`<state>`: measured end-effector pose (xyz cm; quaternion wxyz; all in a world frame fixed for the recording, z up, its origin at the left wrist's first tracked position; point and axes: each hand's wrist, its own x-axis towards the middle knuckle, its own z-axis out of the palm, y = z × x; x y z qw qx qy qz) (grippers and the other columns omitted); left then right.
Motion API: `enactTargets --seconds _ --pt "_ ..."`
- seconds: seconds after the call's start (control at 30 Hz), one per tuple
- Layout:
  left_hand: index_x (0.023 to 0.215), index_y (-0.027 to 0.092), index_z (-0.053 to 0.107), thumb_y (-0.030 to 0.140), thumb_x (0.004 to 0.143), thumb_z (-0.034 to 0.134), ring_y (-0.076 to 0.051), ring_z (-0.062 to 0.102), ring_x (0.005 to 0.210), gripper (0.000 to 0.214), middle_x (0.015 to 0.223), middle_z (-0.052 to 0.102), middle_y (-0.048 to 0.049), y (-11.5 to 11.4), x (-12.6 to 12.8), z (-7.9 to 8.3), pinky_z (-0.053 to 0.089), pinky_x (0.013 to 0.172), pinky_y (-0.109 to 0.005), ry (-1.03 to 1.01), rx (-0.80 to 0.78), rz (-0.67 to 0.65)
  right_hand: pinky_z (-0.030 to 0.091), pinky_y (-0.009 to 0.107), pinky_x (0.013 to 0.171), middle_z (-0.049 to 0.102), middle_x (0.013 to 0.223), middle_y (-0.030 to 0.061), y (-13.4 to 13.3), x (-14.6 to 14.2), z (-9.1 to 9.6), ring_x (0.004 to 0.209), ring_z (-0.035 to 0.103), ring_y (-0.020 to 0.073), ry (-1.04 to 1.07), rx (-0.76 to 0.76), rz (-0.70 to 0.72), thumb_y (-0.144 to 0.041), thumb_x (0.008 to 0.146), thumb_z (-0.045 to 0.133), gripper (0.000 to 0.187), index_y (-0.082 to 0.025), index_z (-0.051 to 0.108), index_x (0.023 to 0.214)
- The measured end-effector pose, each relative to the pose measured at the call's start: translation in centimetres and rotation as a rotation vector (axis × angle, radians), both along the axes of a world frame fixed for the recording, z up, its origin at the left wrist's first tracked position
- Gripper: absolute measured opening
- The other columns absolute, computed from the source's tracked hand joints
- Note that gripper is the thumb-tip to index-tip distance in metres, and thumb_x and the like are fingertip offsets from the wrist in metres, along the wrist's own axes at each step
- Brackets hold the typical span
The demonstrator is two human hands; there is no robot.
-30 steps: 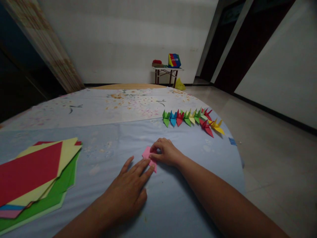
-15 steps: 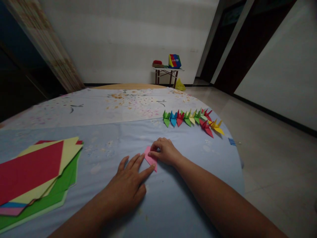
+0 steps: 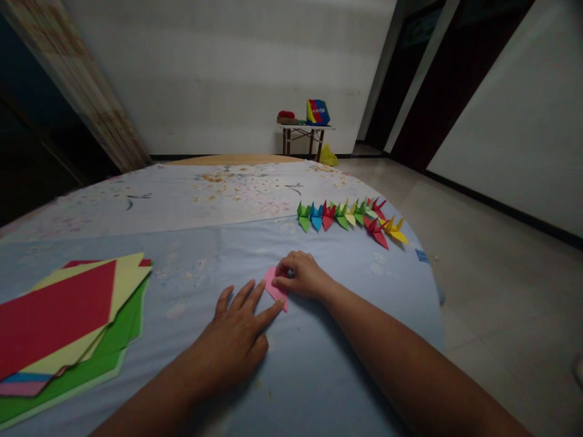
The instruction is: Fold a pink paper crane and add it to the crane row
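Note:
A small folded piece of pink origami paper [image 3: 276,290] lies on the blue cloth between my hands. My left hand [image 3: 241,328] rests flat with its fingers spread, and two fingertips touch the paper's left and lower edges. At the paper's upper right, my right hand [image 3: 301,276] has thumb and forefinger pinched on it. The right fingers cover part of the paper, so its full shape is hidden. Beyond my right hand stand several folded paper cranes [image 3: 328,216] in green, blue, red and yellow.
A stack of coloured paper sheets [image 3: 59,315] lies at the left. The round table wears a flowered tablecloth [image 3: 182,200], with a blue clip [image 3: 422,255] at its right edge. By the far wall, a small stand [image 3: 305,127] carries a colourful box [image 3: 317,113].
The whole view has shifted slightly. Both hands keep nearly the same places on the pink paper, and nothing else has visibly moved.

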<state>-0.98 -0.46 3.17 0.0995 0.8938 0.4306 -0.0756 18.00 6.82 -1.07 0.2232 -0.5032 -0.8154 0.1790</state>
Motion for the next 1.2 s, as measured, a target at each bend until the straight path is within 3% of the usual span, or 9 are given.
enactTargets --seconds 0.17,0.4,0.57,0.87,1.03,1.2 --pt "0.137 0.036 0.028 0.017 0.076 0.043 -0.032 0.013 0.135 0.065 0.150 0.019 -0.0050 0.0 -0.1 0.0 0.010 0.104 -0.060 0.006 0.010 -0.013 0.029 0.029 0.076 0.057 0.085 0.0013 0.0 0.2 0.3 0.085 0.048 0.0160 -0.008 -0.035 0.015 -0.046 0.066 0.070 0.030 -0.023 0.066 0.086" --pt "0.137 0.036 0.027 0.021 0.077 0.044 -0.033 0.010 0.135 0.064 0.149 0.017 -0.0067 0.1 -0.3 0.1 0.008 0.103 -0.062 0.018 -0.016 -0.043 0.030 0.030 0.077 0.056 0.084 0.0015 -0.1 0.2 0.7 0.085 0.048 0.0161 -0.008 -0.064 0.019 -0.051 0.068 0.066 0.033 -0.023 0.066 0.086" --pt "0.137 0.037 0.026 0.020 0.075 0.045 -0.034 0.009 0.135 0.067 0.150 0.015 -0.0051 0.1 -0.3 0.0 0.007 0.103 -0.062 0.018 -0.013 -0.043 0.030 0.030 0.078 0.056 0.089 0.0019 -0.1 0.3 0.9 0.087 0.048 0.0181 -0.022 -0.090 0.038 -0.055 0.056 0.073 0.047 -0.024 0.066 0.089" --pt "0.136 0.041 0.026 0.018 0.076 0.045 -0.032 0.005 0.135 0.067 0.150 0.014 -0.0036 0.3 -0.6 -0.2 0.006 0.104 -0.061 -0.017 -0.021 -0.062 0.030 0.030 0.076 0.056 0.087 0.0020 0.0 0.0 1.0 0.087 0.048 0.0182 -0.040 -0.107 0.011 -0.054 0.056 0.074 0.045 -0.024 0.066 0.089" --pt "0.135 0.041 0.026 0.016 0.075 0.046 -0.032 -0.001 0.135 0.069 0.150 0.005 -0.0003 0.2 -0.8 -0.5 0.005 0.104 -0.062 -0.035 -0.056 -0.079 0.029 0.030 0.077 0.057 0.089 0.0024 0.1 0.1 0.9 0.089 0.048 0.0189 -0.044 -0.112 0.013 -0.054 0.057 0.073 0.046 -0.024 0.066 0.091" --pt "0.133 0.042 0.032 0.017 0.078 0.046 -0.031 -0.007 0.134 0.062 0.148 -0.003 0.0029 0.5 -1.1 0.4 0.005 0.105 -0.059 -0.039 -0.150 -0.123 0.030 0.030 0.076 0.056 0.089 0.0024 0.2 0.2 0.6 0.088 0.048 0.0187 -0.046 -0.101 0.027 -0.055 0.057 0.073 0.047 -0.024 0.065 0.091"
